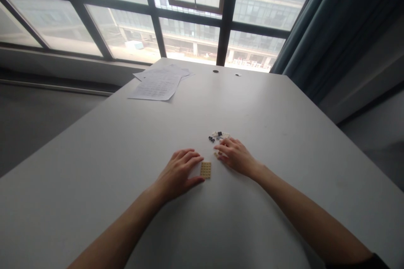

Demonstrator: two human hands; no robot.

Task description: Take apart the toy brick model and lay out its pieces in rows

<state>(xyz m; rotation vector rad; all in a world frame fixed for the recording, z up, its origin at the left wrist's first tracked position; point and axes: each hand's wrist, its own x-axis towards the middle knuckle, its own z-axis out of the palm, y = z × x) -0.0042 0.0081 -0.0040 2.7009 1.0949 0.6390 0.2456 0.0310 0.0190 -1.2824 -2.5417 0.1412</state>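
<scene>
A small tan studded building-block plate (205,170) lies flat on the white table. My left hand (181,172) rests at its left side, with the thumb at the near corner and the index finger at the far corner, steadying it between them. Just right of and beyond the plate, my right hand (233,154) reaches over a small pile of loose bricks. Its fingers are apart and partly cover some tan and reddish pieces (216,154). Dark bricks (211,139) and white bricks (225,135) lie just past its fingertips. Nothing held shows in the right hand.
The white table (126,147) runs away to a large window. Printed sheets of paper (156,86) lie overlapping at its far left. Two cable holes, one a round hole (216,71), sit near the far edge. A blue-grey curtain (315,29) hangs at the right.
</scene>
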